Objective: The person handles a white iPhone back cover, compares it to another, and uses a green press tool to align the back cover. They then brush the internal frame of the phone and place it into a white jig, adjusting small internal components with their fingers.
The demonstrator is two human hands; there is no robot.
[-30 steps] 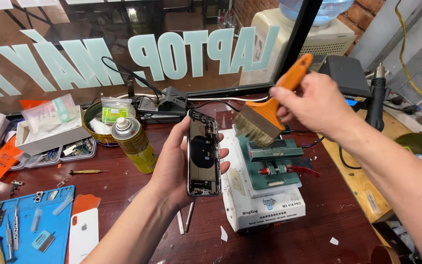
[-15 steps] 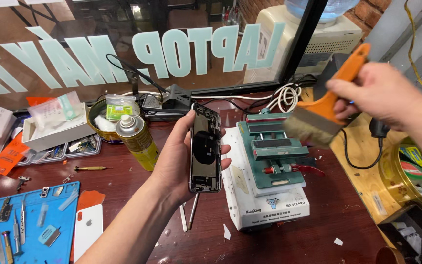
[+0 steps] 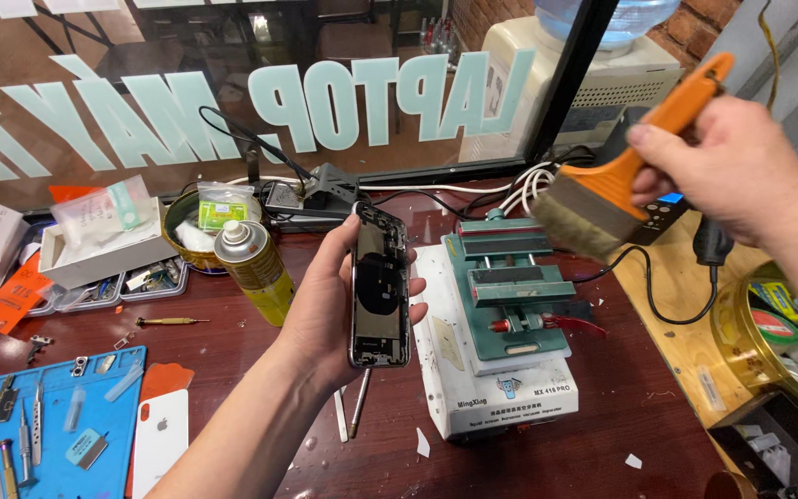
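Observation:
My left hand (image 3: pixel 325 314) holds an opened phone housing (image 3: pixel 379 282) upright over the dark red table, its bare inside facing me. My right hand (image 3: pixel 731 162) is raised at the upper right and grips a flat brush with an orange handle (image 3: pixel 630 171); its pale bristles point down and left, above the green clamp fixture (image 3: pixel 510 286). The brush is well clear of the phone housing, about a hand's width to its right.
The clamp fixture stands on a white machine base (image 3: pixel 501 407). A yellow spray can (image 3: pixel 256 268), a white box (image 3: pixel 103 245) and parts trays lie at the left. A blue work mat (image 3: pixel 48 425) with small tools and a white phone back (image 3: pixel 161 439) lie front left. Cables run along the window.
My right hand has swung the brush from beside the phone housing up and to the right, away from it. My left hand keeps the phone housing in about the same place.

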